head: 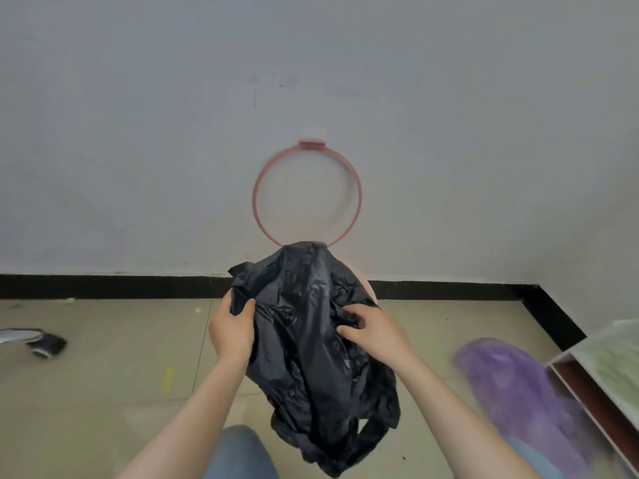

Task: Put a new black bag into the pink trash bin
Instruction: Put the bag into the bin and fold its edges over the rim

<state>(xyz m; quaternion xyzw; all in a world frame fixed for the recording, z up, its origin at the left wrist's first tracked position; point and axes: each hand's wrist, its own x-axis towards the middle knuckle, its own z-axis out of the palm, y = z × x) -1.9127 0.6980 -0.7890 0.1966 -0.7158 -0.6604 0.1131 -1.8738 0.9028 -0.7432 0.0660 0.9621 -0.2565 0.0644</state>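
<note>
A crumpled black plastic bag hangs in front of me, gripped by both hands. My left hand pinches its upper left edge. My right hand clutches the film on its right side. Behind the bag's top, a pink ring is fixed upright on the white wall by a pink bracket. A sliver of the pink trash bin shows just right of the bag; the rest of it is hidden by the bag.
A black baseboard runs along the tiled floor. A purple plastic bag lies at the right beside a white shelf unit. A small dark object lies at the left. My knee shows below.
</note>
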